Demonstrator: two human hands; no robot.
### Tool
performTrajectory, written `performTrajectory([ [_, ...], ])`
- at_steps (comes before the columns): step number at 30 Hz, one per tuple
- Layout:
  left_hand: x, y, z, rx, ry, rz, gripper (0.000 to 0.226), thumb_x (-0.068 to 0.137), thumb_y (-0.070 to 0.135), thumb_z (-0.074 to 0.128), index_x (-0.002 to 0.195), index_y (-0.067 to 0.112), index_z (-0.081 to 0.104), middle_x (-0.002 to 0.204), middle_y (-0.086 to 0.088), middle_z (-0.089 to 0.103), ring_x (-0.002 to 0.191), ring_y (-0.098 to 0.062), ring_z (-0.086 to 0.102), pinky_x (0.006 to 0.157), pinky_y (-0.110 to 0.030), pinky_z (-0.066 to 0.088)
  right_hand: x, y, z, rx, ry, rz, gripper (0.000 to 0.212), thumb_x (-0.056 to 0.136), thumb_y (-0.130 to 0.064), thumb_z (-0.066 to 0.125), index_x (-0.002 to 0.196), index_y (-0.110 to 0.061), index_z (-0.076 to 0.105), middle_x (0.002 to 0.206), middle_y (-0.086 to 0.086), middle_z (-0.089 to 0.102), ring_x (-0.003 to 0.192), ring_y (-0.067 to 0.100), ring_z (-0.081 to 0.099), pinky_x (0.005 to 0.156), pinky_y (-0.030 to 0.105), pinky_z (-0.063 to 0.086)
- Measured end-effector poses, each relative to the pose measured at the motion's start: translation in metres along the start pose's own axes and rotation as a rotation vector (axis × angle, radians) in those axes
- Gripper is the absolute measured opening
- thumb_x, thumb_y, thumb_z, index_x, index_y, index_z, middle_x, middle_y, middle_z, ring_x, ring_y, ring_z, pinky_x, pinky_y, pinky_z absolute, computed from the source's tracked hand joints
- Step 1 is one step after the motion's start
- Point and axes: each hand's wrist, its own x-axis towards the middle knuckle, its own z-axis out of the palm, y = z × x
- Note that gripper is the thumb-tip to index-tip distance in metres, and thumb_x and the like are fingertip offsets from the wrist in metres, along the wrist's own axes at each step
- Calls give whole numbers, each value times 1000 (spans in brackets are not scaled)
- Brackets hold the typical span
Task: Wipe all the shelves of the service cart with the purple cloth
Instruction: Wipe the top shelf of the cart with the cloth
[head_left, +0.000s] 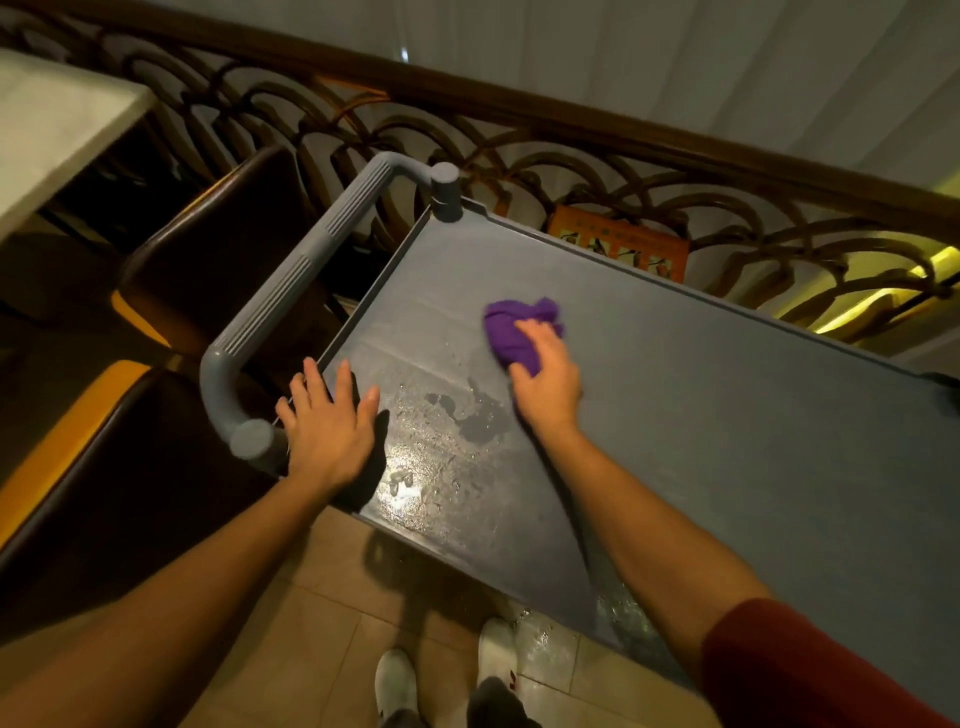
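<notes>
Bottom centre: white shoes (397, 686) on tile floor (332, 613). Mid-frame, left hand (327, 431) spread flat, fingers apart, pressed on service cart top shelf (701, 415) corner, beside grey handle (311, 270). Wet patch (447, 441) btwn hands. Right hand (548, 382) clutches bunched purple cloth (519, 332), pressing it on shelf, centre frame. Railing (571, 156) along top.

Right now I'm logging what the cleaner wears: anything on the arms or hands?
Both hands are bare: no gloves, rings or watch show on the left hand or right hand. The right arm has a dark red sleeve; the left forearm is uncovered.
</notes>
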Motion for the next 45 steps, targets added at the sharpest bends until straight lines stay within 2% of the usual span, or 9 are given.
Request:
performTrajectory([
  [10,0,-13,-5,-145,-47,28,76,95,65,7,159,23,6,166,-15,-4,152,-30,-10,119,-50,-10,-61,-19,16,31,-699,-386,51,76,-5,71,121,-30,70,140,-7,62,144,15,40,124,48,23],
  [14,-17,-9,-1,52,4,157,70,100,58,23,157,18,14,166,-17,-3,152,-34,-10,121,-53,-7,-59,-25,-4,-183,-839,-534,61,82,-22,72,140,-32,54,155,-3,46,151,23,27,125,50,19],
  [16,-35,-10,3,140,28,244,68,101,49,35,157,14,17,166,-15,-4,152,-35,-7,122,-56,5,-52,-33,-13,-380,-778,-536,70,82,-39,68,147,-38,42,162,1,32,152,29,21,122,53,16],
  [18,-48,-20,1,121,-25,247,78,98,55,38,158,14,11,166,-11,-10,152,-32,-8,121,-55,13,-49,-40,-18,-457,-648,-446,76,80,-40,67,149,-36,36,159,4,36,147,30,30,121,56,24],
  [22,-74,-36,5,285,-148,372,100,84,86,9,156,18,-6,164,-9,-16,150,-31,-19,122,-50,0,-73,-59,1,-567,-619,-243,84,81,-39,68,153,-32,26,151,8,44,136,32,45,113,54,37],
  [28,-81,-45,11,349,-215,378,114,76,92,0,154,9,-11,162,-19,-16,149,-34,-20,123,-49,-5,-104,-72,39,-526,-398,-235,70,81,-15,68,146,-29,44,148,5,50,134,32,44,113,51,36],
  [35,-70,-48,5,423,-318,418,142,55,105,8,153,5,-14,160,-26,-20,147,-40,-21,121,-49,-9,-137,-37,7,-271,-540,-461,49,66,5,61,99,-25,81,117,-3,72,116,29,56,107,48,36],
  [42,-76,-42,0,521,-365,429,147,50,107,10,152,5,-19,159,-26,-22,147,-43,-21,122,-52,-6,-168,-2,-57,-275,-665,-456,42,58,2,55,80,-20,82,98,-2,76,105,26,64,106,46,38],
  [45,-74,-43,-1,471,-360,422,149,49,108,13,153,5,-18,160,-25,-22,147,-41,-21,118,-49,-11,-178,31,-106,-311,-666,-421,40,51,2,51,68,-20,79,92,-4,76,102,25,64,106,33,32],
])
